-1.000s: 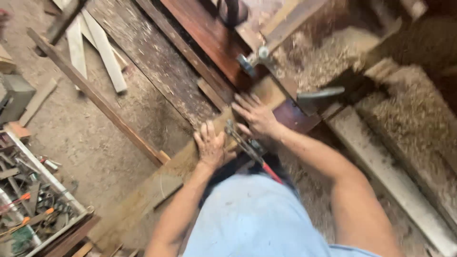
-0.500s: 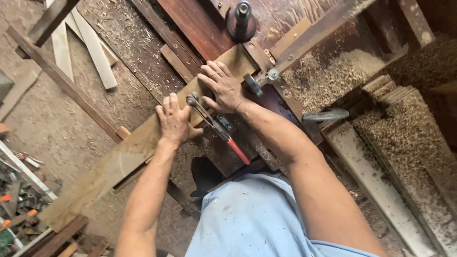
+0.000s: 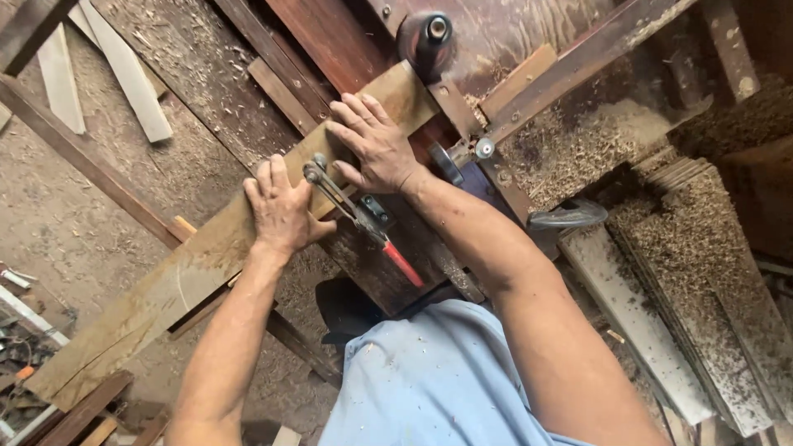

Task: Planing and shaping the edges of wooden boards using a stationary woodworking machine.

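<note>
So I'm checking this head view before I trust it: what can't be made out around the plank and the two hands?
- Plank underside and the face under the left hand and right hand: covered by the palms.
- Plank's lower-left end: cut off near the frame edge among scrap.
- Red-handled tool: its head is partly behind the left hand's fingers.
- Machine bed: buried in sawdust, top cropped.

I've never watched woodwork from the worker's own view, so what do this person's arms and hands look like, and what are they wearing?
Both arms are bare, with no sleeve past the elbow. The left hand and right hand wear no gloves, rings or watch that I can see. The light blue shirt is flecked with sawdust. No bandages or markings show.
</note>
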